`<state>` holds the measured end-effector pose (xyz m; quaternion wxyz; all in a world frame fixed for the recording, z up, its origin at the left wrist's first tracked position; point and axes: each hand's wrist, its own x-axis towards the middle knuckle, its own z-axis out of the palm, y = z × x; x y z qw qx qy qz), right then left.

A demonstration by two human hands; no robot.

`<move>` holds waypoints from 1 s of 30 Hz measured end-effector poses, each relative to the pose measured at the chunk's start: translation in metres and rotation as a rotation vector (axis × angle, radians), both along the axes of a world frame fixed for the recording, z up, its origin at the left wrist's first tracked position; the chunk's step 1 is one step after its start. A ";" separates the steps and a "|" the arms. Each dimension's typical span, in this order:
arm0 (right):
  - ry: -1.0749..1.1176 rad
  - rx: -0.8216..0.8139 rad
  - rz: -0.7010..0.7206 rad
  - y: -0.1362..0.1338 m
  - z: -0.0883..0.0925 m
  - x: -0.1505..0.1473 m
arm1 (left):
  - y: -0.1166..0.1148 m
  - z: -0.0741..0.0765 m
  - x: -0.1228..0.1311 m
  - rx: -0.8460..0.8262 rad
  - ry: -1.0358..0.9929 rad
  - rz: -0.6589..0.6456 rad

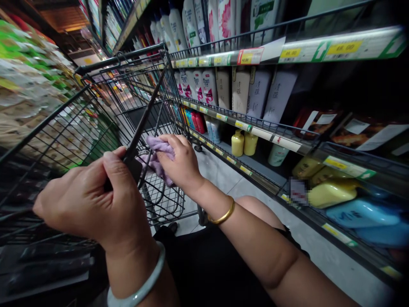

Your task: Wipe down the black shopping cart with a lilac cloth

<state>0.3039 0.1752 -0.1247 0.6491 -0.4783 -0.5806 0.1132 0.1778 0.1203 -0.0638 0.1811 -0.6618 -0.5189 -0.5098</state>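
Note:
A black wire shopping cart [105, 102] fills the left and middle of the head view, tilted toward me. My left hand [91, 198] is closed round a dark bar of the cart's frame, near its corner. My right hand [180, 162] is closed on a purple cloth [158, 147] and presses it against the cart's wire side, just right of the left hand. A gold bangle sits on the right wrist and a pale jade bangle on the left wrist.
Store shelves [287, 53] run along the right with white bottles, yellow bottles [243, 143], boxes and price tags. Packaged goods [28, 76] are stacked on the left. A grey floor aisle [223, 175] lies between the cart and the shelves.

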 end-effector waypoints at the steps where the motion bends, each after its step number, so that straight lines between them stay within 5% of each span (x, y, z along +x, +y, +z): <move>1: -0.003 0.033 0.010 -0.006 0.006 0.000 | 0.001 0.000 0.001 0.057 0.025 0.038; 6: -0.092 0.185 0.083 -0.037 0.037 -0.002 | 0.007 0.001 -0.001 0.116 0.129 0.067; 13: -0.111 0.047 0.002 -0.011 0.011 0.006 | 0.011 -0.003 0.002 0.181 0.084 -0.002; 20: -0.151 0.215 0.118 -0.032 0.033 0.001 | 0.012 -0.009 0.004 0.155 0.031 0.057; 26: -0.004 -0.006 0.037 -0.006 0.004 0.011 | 0.006 -0.010 0.009 0.157 -0.030 -0.054; 30: 0.020 0.104 0.098 -0.017 0.019 0.015 | 0.008 -0.010 0.010 0.146 0.022 -0.085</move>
